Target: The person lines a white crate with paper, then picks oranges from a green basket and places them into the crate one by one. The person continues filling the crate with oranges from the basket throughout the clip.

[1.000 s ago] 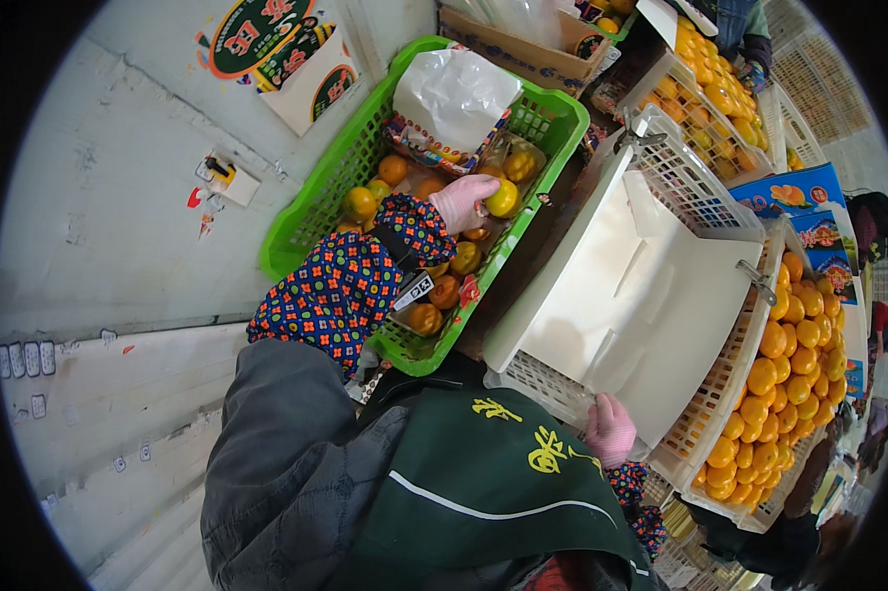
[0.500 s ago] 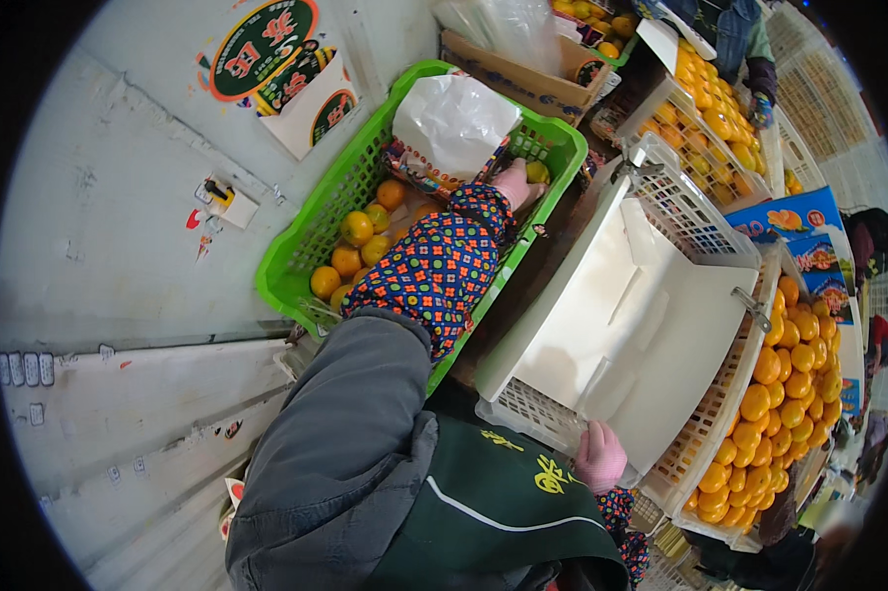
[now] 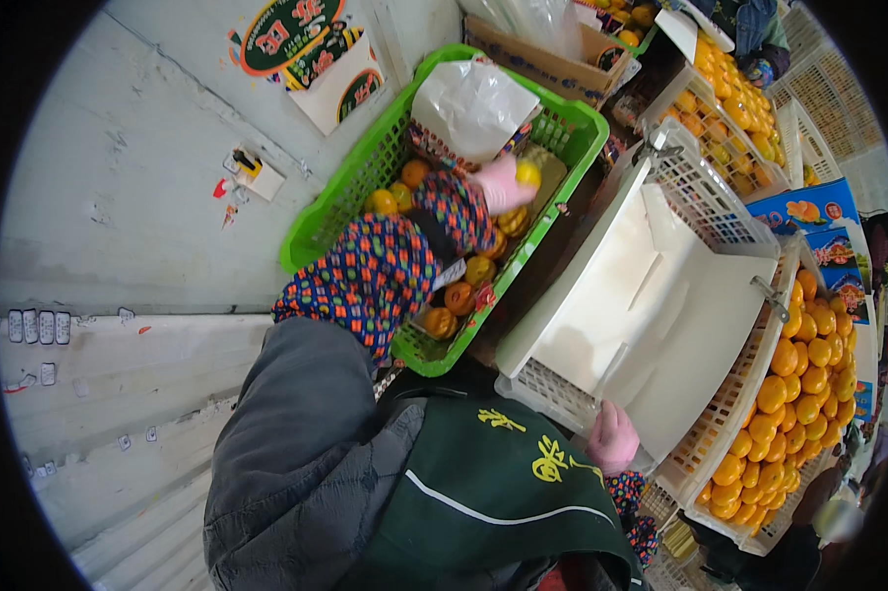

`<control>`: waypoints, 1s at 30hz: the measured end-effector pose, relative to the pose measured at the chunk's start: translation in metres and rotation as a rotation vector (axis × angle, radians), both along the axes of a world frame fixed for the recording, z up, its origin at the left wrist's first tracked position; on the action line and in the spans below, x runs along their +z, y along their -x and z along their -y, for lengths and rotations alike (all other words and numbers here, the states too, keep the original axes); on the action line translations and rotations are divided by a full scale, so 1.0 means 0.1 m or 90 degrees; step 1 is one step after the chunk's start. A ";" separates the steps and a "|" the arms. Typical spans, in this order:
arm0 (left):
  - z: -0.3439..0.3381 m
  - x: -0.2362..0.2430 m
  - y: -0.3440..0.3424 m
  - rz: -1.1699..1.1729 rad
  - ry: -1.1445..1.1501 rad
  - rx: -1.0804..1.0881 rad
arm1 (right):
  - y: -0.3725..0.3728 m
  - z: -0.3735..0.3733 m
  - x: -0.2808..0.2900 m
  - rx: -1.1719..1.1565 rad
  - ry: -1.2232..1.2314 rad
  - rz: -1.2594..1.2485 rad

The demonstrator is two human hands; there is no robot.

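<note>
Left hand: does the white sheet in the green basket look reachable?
Probably yes: the white sheet lies uncovered near the left hand, though that hand seems to hold a yellow fruit.

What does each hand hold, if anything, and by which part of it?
The left hand appears to hold a yellow fruit by its left side. The right hand is at the near edge of the lined white crate; whether it grips cannot be told.

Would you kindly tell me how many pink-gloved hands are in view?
2: the left hand, holding a yellow-orange fruit over the green basket, and the right hand, at the near edge of the white-lined crate. Others could be hidden.
</note>
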State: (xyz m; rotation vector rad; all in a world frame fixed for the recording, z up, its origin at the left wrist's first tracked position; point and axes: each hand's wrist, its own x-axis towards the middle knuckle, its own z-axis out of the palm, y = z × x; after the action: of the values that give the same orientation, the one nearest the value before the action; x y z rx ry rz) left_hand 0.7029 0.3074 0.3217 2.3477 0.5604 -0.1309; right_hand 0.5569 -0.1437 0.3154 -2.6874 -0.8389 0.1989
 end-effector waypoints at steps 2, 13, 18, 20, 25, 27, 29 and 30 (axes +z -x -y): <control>-0.23 0.22 -0.10 0.059 0.073 -0.119 | 0.00 0.00 -0.04 0.003 0.002 -0.009; -0.98 0.50 0.89 -0.142 -0.048 -0.459 | 0.00 -0.05 -0.10 0.018 -0.024 -0.024; -0.44 -0.18 0.98 -0.291 -0.163 -0.627 | 0.00 -0.06 -0.09 0.015 -0.024 -0.018; -0.22 -0.25 1.02 -0.343 -0.286 -0.686 | 0.00 -0.06 -0.08 0.021 -0.035 -0.002; 0.19 -0.26 1.18 -0.331 -0.348 -0.256 | 0.01 -0.08 -0.06 0.027 -0.019 0.019; 0.14 -0.24 1.24 -0.362 -0.429 -0.500 | 0.02 -0.09 -0.06 0.024 -0.023 0.044; 0.08 -0.20 1.21 -0.349 -0.391 -0.492 | 0.02 -0.10 -0.05 0.013 -0.025 0.066; 0.06 -0.17 1.17 -0.356 -0.393 -0.468 | 0.03 -0.10 -0.05 0.013 -0.028 0.062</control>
State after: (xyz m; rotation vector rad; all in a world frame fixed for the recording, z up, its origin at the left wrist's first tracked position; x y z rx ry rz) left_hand 0.5856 0.3016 0.3045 3.0234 -0.0776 -1.1093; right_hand 0.5543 -0.1341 0.3103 -2.6672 -0.8881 0.0530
